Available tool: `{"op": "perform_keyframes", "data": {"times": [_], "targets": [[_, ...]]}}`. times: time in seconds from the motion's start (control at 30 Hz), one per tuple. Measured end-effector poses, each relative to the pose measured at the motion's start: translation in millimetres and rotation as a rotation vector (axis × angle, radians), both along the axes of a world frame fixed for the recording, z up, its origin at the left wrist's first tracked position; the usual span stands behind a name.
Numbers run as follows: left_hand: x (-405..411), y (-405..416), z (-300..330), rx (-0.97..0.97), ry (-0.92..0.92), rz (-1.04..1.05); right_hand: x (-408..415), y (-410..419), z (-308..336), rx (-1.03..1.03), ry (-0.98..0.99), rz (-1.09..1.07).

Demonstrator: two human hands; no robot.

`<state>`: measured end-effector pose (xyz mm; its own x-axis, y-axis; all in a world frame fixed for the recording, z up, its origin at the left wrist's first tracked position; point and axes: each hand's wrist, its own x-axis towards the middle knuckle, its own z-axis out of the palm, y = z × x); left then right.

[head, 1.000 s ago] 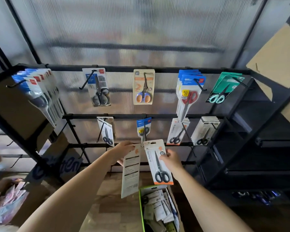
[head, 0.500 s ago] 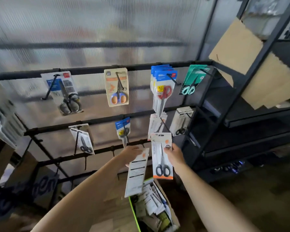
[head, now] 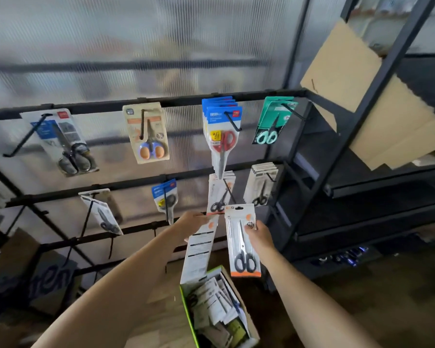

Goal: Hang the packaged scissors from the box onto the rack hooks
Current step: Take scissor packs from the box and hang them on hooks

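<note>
My right hand (head: pixel 258 234) grips a white and orange pack of black-handled scissors (head: pixel 242 243), front facing me, just below the second-row hook that holds matching packs (head: pixel 220 194). My left hand (head: pixel 192 226) holds a second pack (head: pixel 201 249) by its top, its printed back towards me, hanging down over the box. The green-edged cardboard box (head: pixel 186 301) with several more packs stands below both hands. The black rack (head: pixel 141 102) carries several kinds of packaged scissors on its hooks.
A black shelving unit (head: pixel 337 172) with cardboard sheets (head: pixel 342 69) stands at the right. An empty long hook (head: pixel 23 136) juts out at the upper left. Cardboard boxes lie on the floor at the left, behind the rack's lower bars.
The view has swung to the right, so the rack's left end has slid out of sight. Both hands have risen slightly with their packs towards the second-row hooks.
</note>
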<state>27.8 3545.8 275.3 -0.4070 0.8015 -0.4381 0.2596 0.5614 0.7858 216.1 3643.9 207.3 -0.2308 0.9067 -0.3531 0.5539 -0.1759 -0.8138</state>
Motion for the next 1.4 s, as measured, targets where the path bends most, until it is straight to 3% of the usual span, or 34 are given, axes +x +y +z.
{"op": "perform_keyframes", "data": {"times": [0.3,0.7,0.83,1.0,1.23,1.4], "targets": [[13,28,5,-0.05,0.038,0.173,-19,41,-5,-0.082,0.006,0.166],[30,58,14,0.0,0.025,0.323,-69,109,-3,-0.116,-0.191,0.394],[30,66,9,-0.013,0.037,0.387,-80,123,-4,-0.042,-0.248,0.425],[27,67,1,-0.082,0.068,0.39,-87,130,2,0.021,-0.31,0.491],[28,64,-3,-0.074,0.107,0.445,-68,123,-2,-0.033,-0.237,0.409],[25,62,-7,-0.1,0.155,0.451,-49,101,-8,-0.041,-0.231,0.609]]}}
